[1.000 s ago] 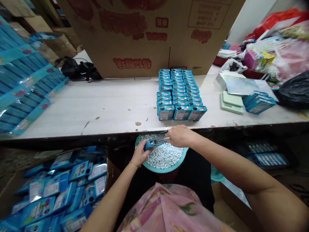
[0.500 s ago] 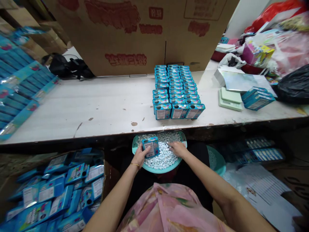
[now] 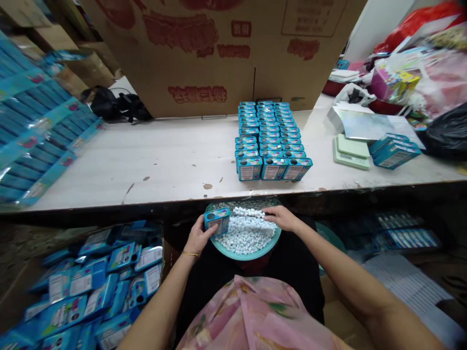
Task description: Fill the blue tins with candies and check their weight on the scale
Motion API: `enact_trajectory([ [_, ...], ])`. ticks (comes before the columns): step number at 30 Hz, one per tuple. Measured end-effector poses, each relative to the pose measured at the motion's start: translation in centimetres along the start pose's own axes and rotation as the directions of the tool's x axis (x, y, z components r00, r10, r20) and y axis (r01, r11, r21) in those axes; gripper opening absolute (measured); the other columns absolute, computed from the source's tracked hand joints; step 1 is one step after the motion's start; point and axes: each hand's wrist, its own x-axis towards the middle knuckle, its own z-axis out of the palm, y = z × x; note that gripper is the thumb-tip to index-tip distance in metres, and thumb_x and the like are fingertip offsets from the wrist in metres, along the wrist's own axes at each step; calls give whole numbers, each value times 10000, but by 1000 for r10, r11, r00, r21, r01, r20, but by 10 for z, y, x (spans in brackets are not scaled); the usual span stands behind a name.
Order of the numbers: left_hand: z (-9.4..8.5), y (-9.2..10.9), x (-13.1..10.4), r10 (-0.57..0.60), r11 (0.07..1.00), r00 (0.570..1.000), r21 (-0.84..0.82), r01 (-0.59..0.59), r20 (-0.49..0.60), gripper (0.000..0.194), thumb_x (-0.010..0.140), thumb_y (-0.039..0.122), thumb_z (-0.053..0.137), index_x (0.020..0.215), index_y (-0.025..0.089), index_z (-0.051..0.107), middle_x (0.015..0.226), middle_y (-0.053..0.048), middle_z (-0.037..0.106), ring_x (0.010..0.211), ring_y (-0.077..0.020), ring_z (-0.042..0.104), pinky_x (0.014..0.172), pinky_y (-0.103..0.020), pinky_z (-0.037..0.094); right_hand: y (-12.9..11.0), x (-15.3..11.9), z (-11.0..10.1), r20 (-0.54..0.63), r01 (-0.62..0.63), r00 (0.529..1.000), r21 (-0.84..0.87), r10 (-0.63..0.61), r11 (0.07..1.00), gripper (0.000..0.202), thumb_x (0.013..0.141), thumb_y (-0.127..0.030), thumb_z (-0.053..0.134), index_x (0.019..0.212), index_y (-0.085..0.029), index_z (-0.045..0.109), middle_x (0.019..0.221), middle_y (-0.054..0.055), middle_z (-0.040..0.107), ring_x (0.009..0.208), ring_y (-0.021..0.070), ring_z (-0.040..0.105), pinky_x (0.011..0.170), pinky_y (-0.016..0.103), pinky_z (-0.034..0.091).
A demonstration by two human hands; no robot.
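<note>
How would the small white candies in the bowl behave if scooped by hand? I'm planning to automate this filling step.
The candies are small, rounded and loosely heaped in the teal bowl, so they would probably roll and spill between fingers. The right hand rests on the heap; a pinch likely gathers few. They look hard, probably not fragile.

The table point(image 3: 146, 160) edge hides the teal basin's point(image 3: 272, 243) far rim, and print on the blue boxes point(image 3: 273, 146) seems too small to read.
</note>
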Motion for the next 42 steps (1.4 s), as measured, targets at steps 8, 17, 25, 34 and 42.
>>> enact_trajectory([
  [8, 25, 14, 9, 185, 927, 979, 315, -202, 85, 383, 627, 338, 591, 960, 168, 508, 896, -30, 567, 853, -183, 519, 822, -316, 383, -76, 5, -44, 196, 108, 980, -345, -41, 932, 269, 768, -312, 462, 931, -191, 638, 845, 18, 657, 797, 172, 577, 687, 237, 385],
  [17, 25, 16, 8, 210, 894, 966, 370, -253, 152, 366, 644, 295, 548, 976, 150, 493, 946, -55, 554, 887, -184, 507, 820, -308, 381, -140, 16, -46, 236, 106, 966, -736, 107, 669, 299, 752, -310, 395, 883, -198, 641, 922, 85, 637, 860, 222, 567, 619, 263, 386],
  [25, 22, 16, 11, 195, 925, 975, 311, -218, 103, 368, 616, 310, 597, 940, 156, 513, 882, -32, 573, 836, -180, 525, 808, -314, 396, -140, 2, -57, 173, 63, 980, -748, 102, 661, 298, 781, -320, 383, 911, -205, 625, 908, 80, 639, 845, 213, 577, 654, 265, 396],
  [34, 9, -22, 2, -200, 919, 979, -354, 174, -39, 486, 565, 350, 678, 976, 161, 498, 913, -41, 616, 853, -187, 575, 785, -354, 452, -5, -31, -15, 20, -205, 951, -707, 309, 677, 307, 815, -296, 381, 1073, -277, 546, 977, 50, 627, 864, 208, 583, 691, 296, 416],
  [42, 50, -9, 6, -286, 828, 953, -475, 297, 97, 485, 545, 338, 700, 942, 181, 472, 887, -40, 624, 804, -189, 603, 764, -383, 469, 27, 19, 49, -11, -209, 975, -394, 222, 895, 329, 775, -328, 453, 1076, -270, 571, 1100, 20, 588, 1020, 199, 521, 820, 293, 404],
])
